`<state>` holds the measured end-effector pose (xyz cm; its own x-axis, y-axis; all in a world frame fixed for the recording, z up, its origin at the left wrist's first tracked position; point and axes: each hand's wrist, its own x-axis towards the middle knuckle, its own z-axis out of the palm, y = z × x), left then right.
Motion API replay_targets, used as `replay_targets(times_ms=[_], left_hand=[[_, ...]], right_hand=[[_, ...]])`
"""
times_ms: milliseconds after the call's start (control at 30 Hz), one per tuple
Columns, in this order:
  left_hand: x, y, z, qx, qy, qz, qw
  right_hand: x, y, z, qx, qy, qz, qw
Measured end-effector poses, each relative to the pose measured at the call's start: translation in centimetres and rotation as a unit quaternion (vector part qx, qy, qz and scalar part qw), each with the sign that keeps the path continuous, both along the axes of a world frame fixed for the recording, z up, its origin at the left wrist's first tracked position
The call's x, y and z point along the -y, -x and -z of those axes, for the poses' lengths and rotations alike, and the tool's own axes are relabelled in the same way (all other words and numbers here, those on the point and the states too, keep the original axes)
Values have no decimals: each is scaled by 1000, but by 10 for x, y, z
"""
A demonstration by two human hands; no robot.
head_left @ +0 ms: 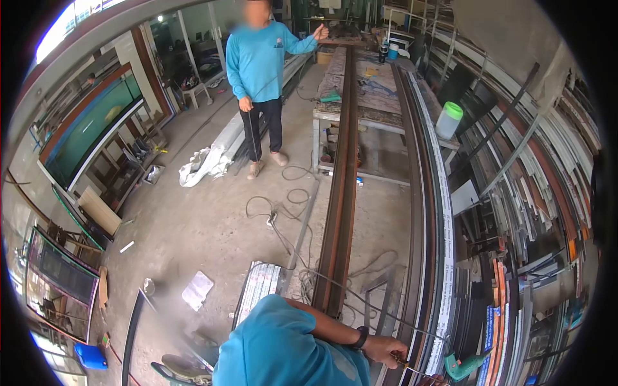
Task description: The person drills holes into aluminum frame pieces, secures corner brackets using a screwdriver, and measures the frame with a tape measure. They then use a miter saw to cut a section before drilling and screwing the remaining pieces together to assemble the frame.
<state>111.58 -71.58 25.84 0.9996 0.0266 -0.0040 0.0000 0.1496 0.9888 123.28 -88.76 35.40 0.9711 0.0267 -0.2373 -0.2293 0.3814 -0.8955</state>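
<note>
My left hand, with a dark watch on its wrist, is closed around what looks like a screwdriver. Its thin shaft points down to the right, over the long dark metal profiles. A small part of my right hand shows at the bottom edge near the shaft's end; its fingers are mostly cut off. Just right of it lies a green power drill, from which a dark cord runs left across the profiles. My blue sleeve fills the bottom middle.
A person in a blue shirt stands beyond, holding a thin dark strip. Brown profiles span a worktable. Loose cables lie on the floor. Racks of profiles line the right; a green-lidded container stands near them.
</note>
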Motion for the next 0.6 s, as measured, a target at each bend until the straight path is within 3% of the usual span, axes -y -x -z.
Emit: replay_targets(times_ms=[100,600], left_hand=[[-9,5,-18,8,-3,3,1000],[-4,-1,-8,28,5,-4,1000]], right_hand=[[-9,-2,-4,18,50,-15,998],[3,-12,11,13,57,-35,998]])
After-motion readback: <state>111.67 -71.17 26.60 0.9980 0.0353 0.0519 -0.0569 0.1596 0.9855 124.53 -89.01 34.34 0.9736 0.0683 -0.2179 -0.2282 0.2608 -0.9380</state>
